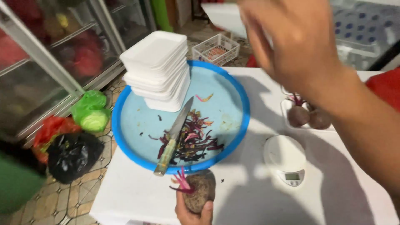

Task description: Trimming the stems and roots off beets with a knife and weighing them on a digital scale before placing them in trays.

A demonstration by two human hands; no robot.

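Note:
My left hand (189, 211) is at the bottom edge of the white table (137, 191), gripping a brown beetroot (203, 188) with pink stem stubs. My right hand (300, 46) is raised close to the camera and blurred, with a white shape (223, 18) behind its fingers. Whether it holds that shape cannot be told. A knife (175, 133) lies in the round blue tray (121, 121), beside a pile of dark red trimmings (193, 143). A stack of white foam trays (156, 62) stands at the tray's far side.
A small white digital scale (285, 160) sits right of the blue tray. Behind it, two beetroots (308, 116) lie in a foam tray. A white basket (214, 49), green (91, 110), red (52, 127) and black (73, 154) bags, and a glass-fronted cabinet (54, 50) are on the tiled floor.

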